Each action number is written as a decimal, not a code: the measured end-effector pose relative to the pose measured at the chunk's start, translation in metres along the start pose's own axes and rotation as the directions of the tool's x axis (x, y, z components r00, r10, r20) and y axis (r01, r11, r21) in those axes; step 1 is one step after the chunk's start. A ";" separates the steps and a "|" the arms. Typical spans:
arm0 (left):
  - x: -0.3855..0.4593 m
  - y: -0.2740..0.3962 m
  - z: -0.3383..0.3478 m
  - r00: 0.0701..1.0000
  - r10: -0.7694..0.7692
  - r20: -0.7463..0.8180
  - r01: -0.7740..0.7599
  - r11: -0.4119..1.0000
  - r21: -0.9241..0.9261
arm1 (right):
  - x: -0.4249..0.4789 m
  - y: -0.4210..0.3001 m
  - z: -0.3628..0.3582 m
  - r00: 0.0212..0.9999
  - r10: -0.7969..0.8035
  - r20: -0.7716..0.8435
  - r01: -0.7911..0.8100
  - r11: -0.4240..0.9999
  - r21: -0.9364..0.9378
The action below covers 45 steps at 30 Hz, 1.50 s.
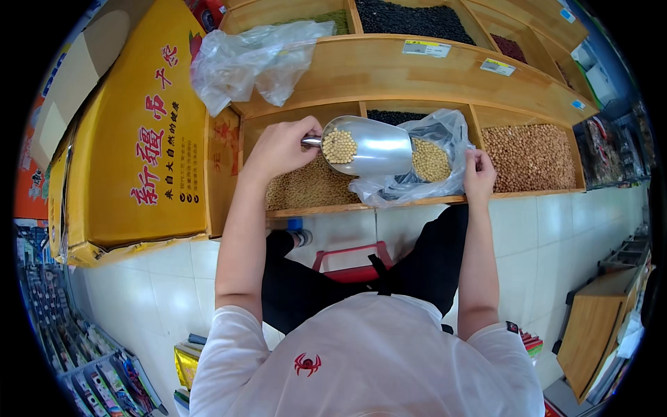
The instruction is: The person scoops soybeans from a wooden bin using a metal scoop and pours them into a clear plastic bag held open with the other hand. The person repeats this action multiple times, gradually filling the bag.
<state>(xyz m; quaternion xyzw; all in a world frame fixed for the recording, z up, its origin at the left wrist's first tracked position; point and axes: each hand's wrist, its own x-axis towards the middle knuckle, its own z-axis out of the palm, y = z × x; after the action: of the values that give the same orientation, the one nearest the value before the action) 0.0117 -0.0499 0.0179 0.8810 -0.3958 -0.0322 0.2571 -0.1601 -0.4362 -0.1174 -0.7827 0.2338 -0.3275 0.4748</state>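
Observation:
My left hand (pixel 286 148) grips the handle of a metal scoop (pixel 383 142), which lies level across the bins and points right. Pale yellow beans (pixel 340 146) sit at its handle end. The scoop's front edge reaches into the mouth of a clear plastic bag (pixel 452 125). Inside the bag are more yellow beans (pixel 431 160). My right hand (pixel 479 172) pinches the bag's right edge between thumb and fingers. Below the scoop is a wooden bin of yellow beans (pixel 307 185); the bag covers much of the black bean bin (pixel 393 117).
Shelled peanuts (pixel 529 156) fill the bin at right. Crumpled plastic bags (pixel 250 65) hang over the upper ledge at left. A large yellow cardboard box (pixel 146 140) stands beside the bins. The wooden front rim (pixel 312 210) runs above my legs, and a red-framed object (pixel 354 266) is between them.

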 end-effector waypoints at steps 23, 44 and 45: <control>0.011 0.061 -0.036 0.997 -0.011 -0.072 0.032 0.954 0.299 | -0.001 -0.001 0.000 1.000 -0.012 0.003 0.012 0.999 0.035; -0.075 -0.056 0.037 0.799 -0.600 -0.039 0.601 0.799 0.027 | -0.003 -0.004 0.001 0.992 -0.034 0.119 0.024 0.996 0.082; -0.076 -0.058 0.039 0.795 -0.606 -0.026 0.606 0.792 0.074 | -0.004 -0.008 0.004 0.993 -0.018 0.115 0.004 0.992 0.125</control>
<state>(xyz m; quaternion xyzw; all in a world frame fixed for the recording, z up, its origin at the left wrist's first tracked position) -0.0110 0.0199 -0.0542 0.9707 -0.0939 -0.0970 0.1989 -0.1592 -0.4271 -0.1126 -0.7706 0.1805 -0.2979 0.5337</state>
